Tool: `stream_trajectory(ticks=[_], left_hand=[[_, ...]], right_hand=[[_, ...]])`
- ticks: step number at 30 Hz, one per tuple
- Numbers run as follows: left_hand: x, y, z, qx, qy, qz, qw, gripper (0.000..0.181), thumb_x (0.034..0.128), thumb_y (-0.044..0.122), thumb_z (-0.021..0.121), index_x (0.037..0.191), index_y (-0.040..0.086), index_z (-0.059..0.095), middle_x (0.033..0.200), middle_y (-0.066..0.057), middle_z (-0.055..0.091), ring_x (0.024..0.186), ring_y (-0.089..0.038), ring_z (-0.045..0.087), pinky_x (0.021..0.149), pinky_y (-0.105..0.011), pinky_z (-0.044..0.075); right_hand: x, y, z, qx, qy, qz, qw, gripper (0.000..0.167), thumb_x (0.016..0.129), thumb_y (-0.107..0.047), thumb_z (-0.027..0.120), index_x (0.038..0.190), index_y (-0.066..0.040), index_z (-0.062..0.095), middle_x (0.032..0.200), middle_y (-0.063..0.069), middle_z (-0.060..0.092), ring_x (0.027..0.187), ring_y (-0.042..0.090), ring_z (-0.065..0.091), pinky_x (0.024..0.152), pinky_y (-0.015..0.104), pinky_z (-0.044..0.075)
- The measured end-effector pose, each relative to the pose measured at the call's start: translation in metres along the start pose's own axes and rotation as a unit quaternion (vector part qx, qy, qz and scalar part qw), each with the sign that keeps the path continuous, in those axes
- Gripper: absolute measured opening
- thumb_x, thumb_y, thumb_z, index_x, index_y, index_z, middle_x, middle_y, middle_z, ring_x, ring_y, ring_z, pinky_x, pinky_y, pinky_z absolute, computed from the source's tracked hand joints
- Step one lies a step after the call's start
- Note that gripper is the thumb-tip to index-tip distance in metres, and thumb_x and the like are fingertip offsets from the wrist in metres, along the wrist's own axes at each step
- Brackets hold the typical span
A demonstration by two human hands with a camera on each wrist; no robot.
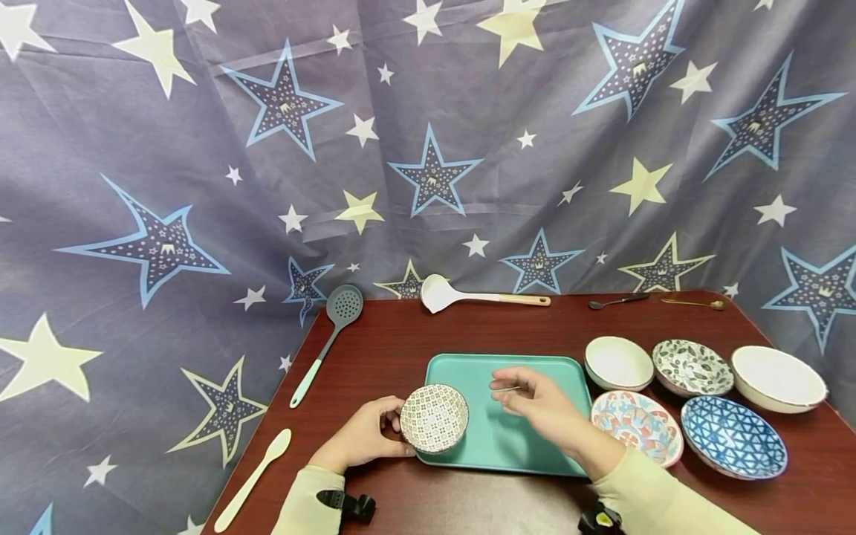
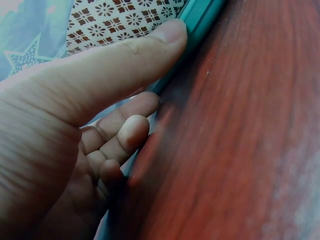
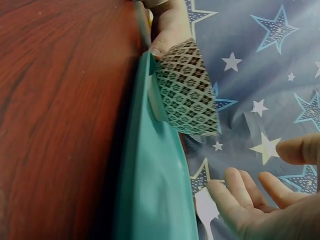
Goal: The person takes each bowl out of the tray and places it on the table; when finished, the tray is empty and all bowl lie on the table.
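Note:
A small bowl [image 1: 435, 418] with a brown floral pattern is at the left end of the teal tray [image 1: 535, 462], its opening facing up. My left hand [image 1: 371, 431] holds it from the left, thumb low on its outer wall; in the left wrist view the thumb lies against the patterned side [image 2: 120, 20]. Whether the base fully touches the tray cannot be told. Above the tray's middle right hovers my right hand [image 1: 535, 405], apart from the bowl. Its fingers are loosely bent, and the right wrist view shows nothing in them.
Right of the tray sit a cream bowl [image 1: 618, 362], a leaf-patterned bowl [image 1: 692, 366], a white oval bowl [image 1: 779, 377], a coral-patterned bowl [image 1: 635, 427] and a blue bowl [image 1: 734, 437]. Around lie a skimmer [image 1: 344, 305], a pale spoon [image 1: 254, 479], a white ladle [image 1: 438, 293] and two small spoons [image 1: 618, 301].

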State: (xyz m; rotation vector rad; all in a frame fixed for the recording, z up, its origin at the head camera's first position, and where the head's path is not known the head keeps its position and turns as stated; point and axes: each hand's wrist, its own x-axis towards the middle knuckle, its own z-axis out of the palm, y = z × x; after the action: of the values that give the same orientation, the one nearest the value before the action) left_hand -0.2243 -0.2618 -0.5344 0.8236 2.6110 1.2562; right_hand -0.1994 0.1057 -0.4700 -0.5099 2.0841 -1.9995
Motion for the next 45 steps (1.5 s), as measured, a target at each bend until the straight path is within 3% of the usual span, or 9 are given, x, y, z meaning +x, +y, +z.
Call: stream_trajectory(ticks=[8,16,22,29,38,45], left_hand=[[-0.001,0.002,0.000,0.001,-0.001,-0.004,1.0000,0.044,0.0718,0.034,0.099,0.102,0.030,0.067,0.090,0.005,0.062,0.081,-0.014,0.061,0.072,-0.027,0.052],[-0.001,0.002,0.001,0.004,0.001,0.009,1.0000,0.042,0.0727,0.034,0.098,0.102,0.029,0.068,0.089,0.004,0.062,0.080,-0.013,0.060,0.071,-0.027,0.052],[-0.001,0.002,0.000,0.007,0.000,-0.001,1.0000,0.043,0.0720,0.034,0.099,0.101,0.031,0.067,0.090,0.005,0.061,0.080,-0.014,0.061,0.071,-0.027,0.052],[-0.002,0.002,0.000,0.008,0.001,0.002,1.0000,0.043,0.0725,0.034,0.098,0.102,0.030,0.067,0.090,0.005,0.062,0.080,-0.013,0.061,0.071,-0.027,0.052],[-0.001,0.001,0.000,0.007,0.003,0.004,1.0000,0.042,0.0731,0.033,0.098,0.102,0.030,0.067,0.090,0.005,0.062,0.079,-0.011,0.060,0.071,-0.027,0.052],[-0.001,0.001,0.000,0.008,0.001,0.000,1.0000,0.042,0.0733,0.032,0.098,0.102,0.030,0.067,0.090,0.004,0.062,0.080,-0.011,0.060,0.071,-0.027,0.052]], right_hand=[[0.011,0.009,0.016,0.020,-0.025,0.009,0.9994,0.057,0.100,-0.001,0.064,0.149,0.016,0.041,0.138,0.038,0.054,0.122,0.048,0.061,0.094,0.043,0.058],[0.022,0.016,0.030,0.036,-0.045,0.022,0.9981,0.056,0.102,-0.004,0.066,0.149,0.014,0.042,0.140,0.037,0.051,0.118,0.041,0.063,0.095,0.046,0.057],[0.028,0.024,0.037,0.033,-0.055,0.034,0.9973,0.057,0.101,-0.006,0.066,0.151,0.011,0.043,0.142,0.032,0.053,0.119,0.037,0.063,0.096,0.048,0.057],[0.031,0.028,0.042,0.051,-0.080,0.045,0.9945,0.060,0.101,-0.006,0.065,0.152,0.011,0.040,0.142,0.035,0.049,0.124,0.041,0.060,0.093,0.051,0.058],[0.036,0.030,0.047,0.073,-0.086,0.075,0.9908,0.057,0.103,-0.009,0.066,0.153,0.006,0.044,0.138,0.030,0.048,0.114,0.033,0.062,0.088,0.049,0.060],[0.038,0.033,0.050,0.078,-0.105,0.081,0.9881,0.051,0.106,-0.010,0.061,0.154,0.002,0.046,0.135,0.028,0.050,0.114,0.035,0.061,0.086,0.049,0.061]])
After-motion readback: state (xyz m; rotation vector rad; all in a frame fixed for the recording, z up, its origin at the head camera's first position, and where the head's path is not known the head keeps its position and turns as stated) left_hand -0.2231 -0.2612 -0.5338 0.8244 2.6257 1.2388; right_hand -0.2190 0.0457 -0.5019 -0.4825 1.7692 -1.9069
